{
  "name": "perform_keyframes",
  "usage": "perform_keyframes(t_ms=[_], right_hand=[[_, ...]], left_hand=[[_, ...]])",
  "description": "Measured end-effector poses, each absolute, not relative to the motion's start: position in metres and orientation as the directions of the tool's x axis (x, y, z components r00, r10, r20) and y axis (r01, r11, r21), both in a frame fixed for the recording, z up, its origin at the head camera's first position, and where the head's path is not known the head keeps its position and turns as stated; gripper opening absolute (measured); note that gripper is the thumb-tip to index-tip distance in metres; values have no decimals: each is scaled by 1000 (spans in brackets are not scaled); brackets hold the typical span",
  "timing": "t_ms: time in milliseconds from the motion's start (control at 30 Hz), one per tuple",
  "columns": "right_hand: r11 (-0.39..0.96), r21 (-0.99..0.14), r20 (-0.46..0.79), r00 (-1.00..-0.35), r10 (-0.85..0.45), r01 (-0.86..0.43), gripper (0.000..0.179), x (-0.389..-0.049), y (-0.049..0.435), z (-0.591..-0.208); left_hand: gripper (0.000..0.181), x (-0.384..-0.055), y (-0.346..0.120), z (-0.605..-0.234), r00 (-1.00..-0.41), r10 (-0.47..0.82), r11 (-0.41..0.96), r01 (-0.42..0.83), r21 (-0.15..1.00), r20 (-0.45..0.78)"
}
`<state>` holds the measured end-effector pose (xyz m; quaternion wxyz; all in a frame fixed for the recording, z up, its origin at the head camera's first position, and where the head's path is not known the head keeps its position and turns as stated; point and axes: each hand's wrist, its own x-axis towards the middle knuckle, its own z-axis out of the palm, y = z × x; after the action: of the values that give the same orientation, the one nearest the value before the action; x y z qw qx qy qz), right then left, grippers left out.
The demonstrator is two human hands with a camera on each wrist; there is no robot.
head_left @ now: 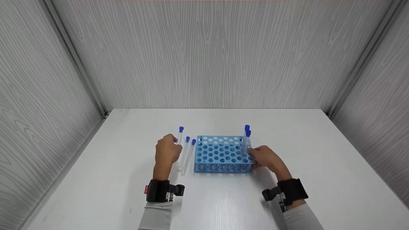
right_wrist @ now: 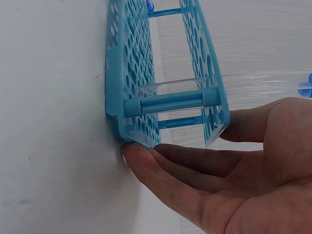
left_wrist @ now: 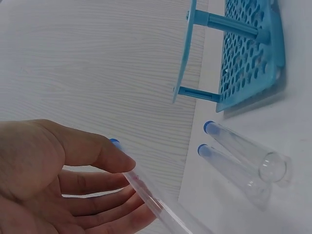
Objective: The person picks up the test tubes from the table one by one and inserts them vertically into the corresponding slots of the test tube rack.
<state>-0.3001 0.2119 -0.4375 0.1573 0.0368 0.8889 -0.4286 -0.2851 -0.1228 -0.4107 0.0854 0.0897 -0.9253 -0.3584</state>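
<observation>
My left hand [head_left: 167,150] pinches a clear test tube [left_wrist: 168,208] with a blue cap between thumb and fingers, left of the blue test tube rack [head_left: 223,162]. In the head view this tube's cap [head_left: 181,129] points away from me. Two more capped test tubes lie side by side on the table between that hand and the rack, one nearer the rack [head_left: 189,157] and one farther [head_left: 184,154]. My right hand [head_left: 266,157] grips the rack's right end, thumb at the top plate and fingers [right_wrist: 161,178] low by the base. Two blue-capped tubes [head_left: 246,143] stand upright in the rack's right side.
The white table [head_left: 220,201] spreads around the rack. Grey wood-grain panels stand at the back [head_left: 211,57], left [head_left: 41,111] and right [head_left: 370,105]. Each wrist wears a black strap with a camera.
</observation>
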Motion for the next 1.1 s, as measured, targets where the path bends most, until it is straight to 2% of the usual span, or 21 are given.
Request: perform_keyframes(t_ms=[467, 833, 1100], right_hand=[[628, -750, -317, -946, -65, 208, 57, -301, 211, -436], [647, -740, -299, -951, -75, 182, 56, -302, 213, -440], [641, -745, -301, -950, -78, 183, 53, -303, 213, -441]], left_hand=[[31, -275, -96, -387, -946, -222, 632, 44, 774, 236], [25, -272, -77, -388, -858, -264, 524, 256, 812, 441], [22, -273, -62, -396, -838, -234, 392, 383, 837, 493]])
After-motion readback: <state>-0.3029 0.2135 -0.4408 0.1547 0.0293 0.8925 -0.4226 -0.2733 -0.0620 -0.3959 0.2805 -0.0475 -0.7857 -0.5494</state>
